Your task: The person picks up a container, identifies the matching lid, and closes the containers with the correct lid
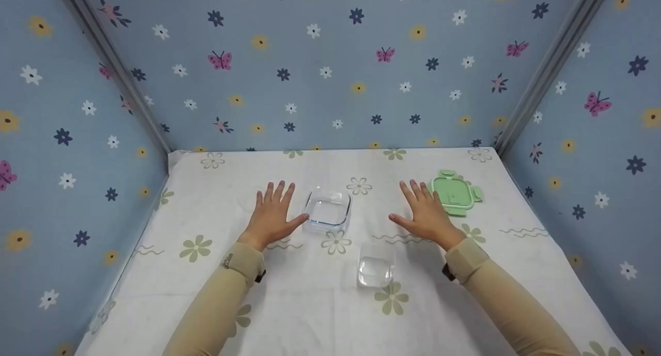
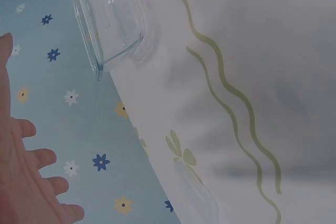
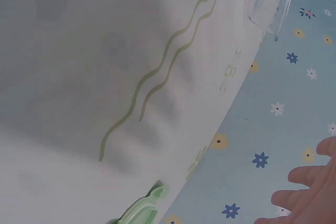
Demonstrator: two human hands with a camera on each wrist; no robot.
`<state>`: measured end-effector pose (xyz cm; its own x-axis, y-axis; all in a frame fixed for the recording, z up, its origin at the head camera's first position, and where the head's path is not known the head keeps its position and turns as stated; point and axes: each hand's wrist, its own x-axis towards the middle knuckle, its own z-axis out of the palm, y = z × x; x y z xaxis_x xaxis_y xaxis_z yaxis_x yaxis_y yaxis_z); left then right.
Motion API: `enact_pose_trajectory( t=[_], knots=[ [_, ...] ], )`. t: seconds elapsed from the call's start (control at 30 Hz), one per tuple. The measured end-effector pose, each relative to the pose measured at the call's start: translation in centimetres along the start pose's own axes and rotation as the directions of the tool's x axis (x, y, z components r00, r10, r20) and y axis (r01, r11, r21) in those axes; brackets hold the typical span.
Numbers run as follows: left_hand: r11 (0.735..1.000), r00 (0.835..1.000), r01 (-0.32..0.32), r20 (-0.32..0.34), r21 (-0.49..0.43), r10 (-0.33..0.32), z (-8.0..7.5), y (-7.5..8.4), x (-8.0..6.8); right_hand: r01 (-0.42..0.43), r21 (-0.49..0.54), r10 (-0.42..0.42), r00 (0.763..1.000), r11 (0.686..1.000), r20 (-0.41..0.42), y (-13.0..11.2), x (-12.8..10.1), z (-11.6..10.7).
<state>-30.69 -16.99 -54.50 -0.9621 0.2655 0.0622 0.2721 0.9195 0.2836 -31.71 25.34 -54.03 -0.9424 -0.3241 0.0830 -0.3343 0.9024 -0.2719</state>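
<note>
Two hands flat on the bench, fingers spread, gripping nothing: left hand (image 1: 270, 213) thumb touching glass dish (image 1: 327, 209) mid-bench, right hand (image 1: 426, 212) just beside green lid (image 1: 454, 192) toward far right corner.

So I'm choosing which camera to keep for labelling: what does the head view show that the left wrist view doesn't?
Only the head view shows both open hands, left hand and right hand, flat on the tablecloth, plus the green lid and the small clear container. Only the left wrist view shows the glass dish close up. Both share the dish, cloth and left hand.
</note>
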Motion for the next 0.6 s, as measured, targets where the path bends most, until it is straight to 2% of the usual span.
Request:
enact_pose_trajectory(
  t=[0.43,0.6],
  knots=[
    [0.994,0.999,-0.016,0.037,-0.110,0.020,-0.8,1.4,0.0,0.056,0.078,-0.056,0.998,0.995,-0.005,0.3,-0.5,-0.5],
    [0.992,0.998,-0.037,0.035,-0.121,0.042,-0.8,1.8,-0.1,0.062,0.127,-0.063,0.998,0.990,0.000,0.2,-0.6,-0.7]
  ],
)
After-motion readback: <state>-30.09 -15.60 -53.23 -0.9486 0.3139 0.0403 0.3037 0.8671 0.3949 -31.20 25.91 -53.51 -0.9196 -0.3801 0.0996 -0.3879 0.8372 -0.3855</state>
